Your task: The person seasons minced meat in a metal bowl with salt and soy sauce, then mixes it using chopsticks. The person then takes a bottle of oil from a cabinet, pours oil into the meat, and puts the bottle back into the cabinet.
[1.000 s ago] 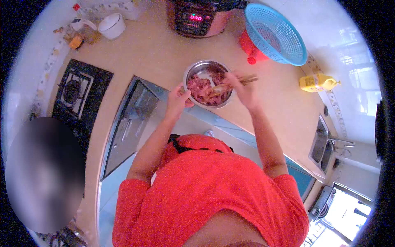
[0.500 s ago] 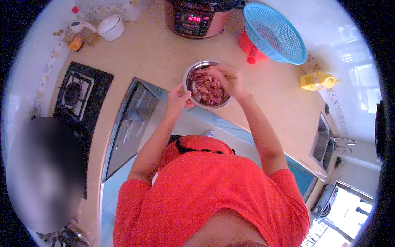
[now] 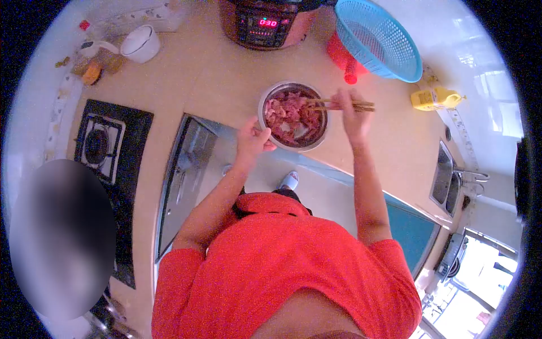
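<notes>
A steel bowl (image 3: 322, 134) near the counter's front edge holds raw meat (image 3: 291, 113) in small pieces. My left hand (image 3: 255, 140) grips the bowl's rim at its lower left, thumb over the edge. To the right of the bowl, my right hand (image 3: 353, 110) is closed round a pair of chopsticks (image 3: 327, 105). Their tips reach over the rim into the meat, and their back ends stick out past my hand.
At the back stands an electric pressure cooker (image 3: 265, 28) with lit digits. A blue colander (image 3: 381, 42) rests on a red container (image 3: 343, 56). A yellow bottle (image 3: 435, 99) and sink (image 3: 443, 181) are right; a gas stove (image 3: 104, 141) and white pot (image 3: 141, 44) are left.
My right hand has moved right, from over the bowl to beside it, with the chopsticks drawn along. The meat has shifted, baring some of the bowl's bottom. My left hand still grips the rim.
</notes>
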`<state>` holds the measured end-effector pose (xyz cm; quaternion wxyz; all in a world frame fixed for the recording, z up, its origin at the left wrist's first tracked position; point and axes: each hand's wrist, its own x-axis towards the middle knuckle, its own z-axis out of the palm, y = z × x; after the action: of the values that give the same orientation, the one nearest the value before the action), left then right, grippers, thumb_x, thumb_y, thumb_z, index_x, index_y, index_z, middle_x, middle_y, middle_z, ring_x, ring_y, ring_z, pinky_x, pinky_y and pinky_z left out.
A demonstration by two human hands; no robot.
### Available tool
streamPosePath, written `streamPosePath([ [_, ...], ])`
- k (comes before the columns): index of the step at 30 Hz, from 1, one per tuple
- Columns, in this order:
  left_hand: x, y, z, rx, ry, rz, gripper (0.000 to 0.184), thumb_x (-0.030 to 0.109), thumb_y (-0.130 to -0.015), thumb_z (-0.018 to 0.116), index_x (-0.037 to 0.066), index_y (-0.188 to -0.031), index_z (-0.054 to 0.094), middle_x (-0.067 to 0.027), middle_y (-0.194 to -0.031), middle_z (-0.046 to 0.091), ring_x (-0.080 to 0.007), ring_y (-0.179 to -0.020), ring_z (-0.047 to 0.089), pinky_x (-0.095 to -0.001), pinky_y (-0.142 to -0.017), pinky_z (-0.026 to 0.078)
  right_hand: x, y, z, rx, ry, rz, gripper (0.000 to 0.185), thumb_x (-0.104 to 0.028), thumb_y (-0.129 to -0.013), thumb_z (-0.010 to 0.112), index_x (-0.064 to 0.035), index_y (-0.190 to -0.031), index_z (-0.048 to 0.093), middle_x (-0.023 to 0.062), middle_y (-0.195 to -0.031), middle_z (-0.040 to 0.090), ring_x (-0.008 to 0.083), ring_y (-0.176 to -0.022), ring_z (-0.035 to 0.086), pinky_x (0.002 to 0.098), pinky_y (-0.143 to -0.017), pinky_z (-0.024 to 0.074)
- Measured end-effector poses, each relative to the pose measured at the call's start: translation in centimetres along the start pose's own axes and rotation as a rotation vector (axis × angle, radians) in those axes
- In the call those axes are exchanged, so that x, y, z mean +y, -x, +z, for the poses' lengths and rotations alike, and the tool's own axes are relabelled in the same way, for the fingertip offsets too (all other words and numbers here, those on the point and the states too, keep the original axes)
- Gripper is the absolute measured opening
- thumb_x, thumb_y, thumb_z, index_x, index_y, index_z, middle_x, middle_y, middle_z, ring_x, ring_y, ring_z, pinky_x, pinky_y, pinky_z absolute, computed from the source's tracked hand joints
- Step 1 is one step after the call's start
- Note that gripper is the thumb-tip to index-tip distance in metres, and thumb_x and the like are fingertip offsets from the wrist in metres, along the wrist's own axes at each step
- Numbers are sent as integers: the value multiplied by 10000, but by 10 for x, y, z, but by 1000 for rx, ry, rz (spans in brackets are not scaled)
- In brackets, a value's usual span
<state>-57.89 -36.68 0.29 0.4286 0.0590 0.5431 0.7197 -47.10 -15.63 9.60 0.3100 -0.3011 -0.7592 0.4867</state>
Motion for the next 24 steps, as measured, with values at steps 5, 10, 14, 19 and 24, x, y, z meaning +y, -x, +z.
streamPosePath([
  [5, -7, 2, 1, 1, 32, -18, 472, 58, -826, 550, 26, -1260, 367, -104, -867, 527, -174, -652, 603, -288, -554, 558, 14, 31, -19, 48, 45, 54, 172, -171, -847, 582, -21, -777, 630, 43, -694, 624, 92, -620, 546, 257, -549, 450],
  [10, -13, -3, -3, 46, -10, -41, 486, 69, -831, 546, 43, -1278, 358, -97, -866, 531, -175, -663, 603, -293, -570, 555, 8, 37, 26, -16, -57, 102, 181, -149, -855, 564, -14, -746, 616, 28, -667, 604, 92, -603, 536, 252, -543, 442],
  [14, -1, 1, 2, 52, -30, -47, 523, 71, -828, 551, 75, -1306, 339, -98, -867, 536, -177, -653, 603, -311, -572, 555, -5, 18, -10, -149, -118, 12, 196, -130, -884, 510, 21, -776, 573, 77, -713, 596, 125, -643, 587, 248, -611, 492],
  [19, -2, 1, 9, 143, -64, -55, 506, 66, -826, 555, 74, -1294, 364, -86, -806, 546, -179, -644, 604, -323, -559, 555, -5, 29, -1, -467, -124, -100, 133, -88, -870, 516, 7, -813, 590, 54, -730, 580, 127, -683, 576, 258, -638, 476],
  [24, -3, -1, 2, 114, -97, 2, 455, 67, -829, 552, 60, -1260, 406, -80, -769, 566, -178, -622, 611, -314, -539, 554, 10, 4, 0, -352, -45, -139, 119, -88, -864, 531, 11, -832, 589, 38, -737, 581, 115, -679, 565, 244, -620, 463],
])
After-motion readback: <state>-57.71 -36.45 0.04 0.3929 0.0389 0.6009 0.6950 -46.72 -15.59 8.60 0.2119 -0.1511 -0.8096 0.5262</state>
